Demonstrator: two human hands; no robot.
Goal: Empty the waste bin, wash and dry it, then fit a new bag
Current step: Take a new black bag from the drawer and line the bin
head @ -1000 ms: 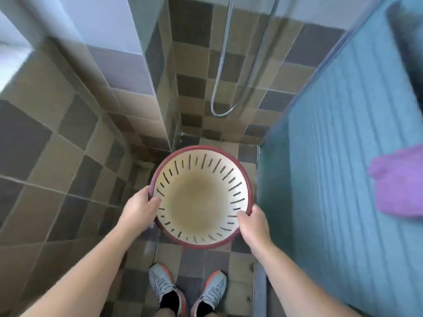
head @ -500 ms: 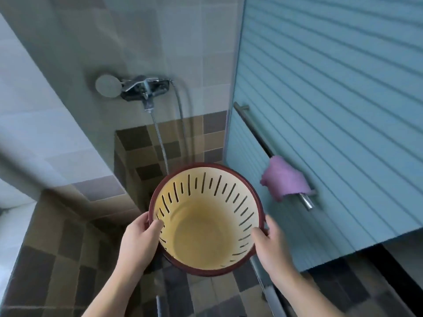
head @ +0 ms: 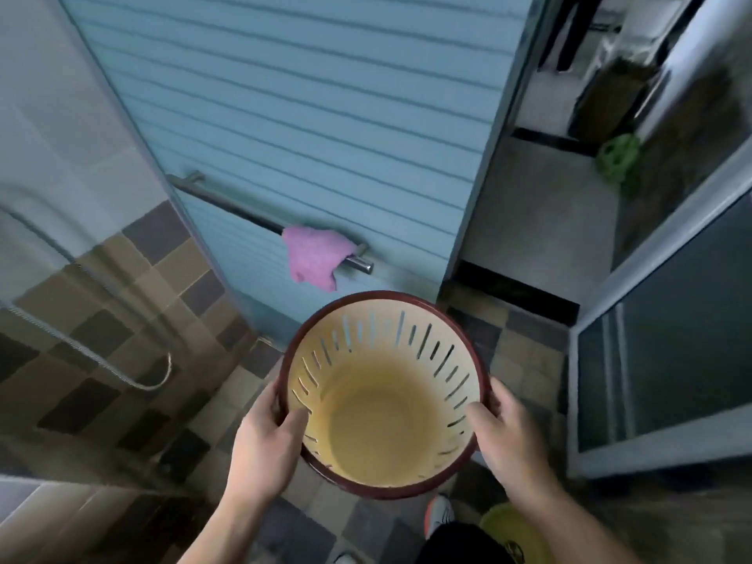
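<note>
I hold the waste bin (head: 378, 433) upright in front of me, low in the middle of the view. It is cream inside with slotted walls and a dark red rim, and nothing lies in it. My left hand (head: 264, 437) grips the rim on the left, thumb inside. On the right side my right hand (head: 502, 433) grips the rim, thumb inside too. A pink cloth (head: 315, 256) hangs on a metal rail (head: 228, 205) fixed to the blue slatted door (head: 309, 107), just above the bin.
A shower hose (head: 93, 356) droops along the checkered tiled wall at left. Right of the door an open doorway shows grey floor and a green object (head: 618, 158). A glass-panelled frame (head: 659, 331) stands at right. A yellow-green thing (head: 512, 531) lies by my shoe.
The view has swung right, from the shower corner to the blue door and the doorway. The bin stays in both hands and has moved along with me.
</note>
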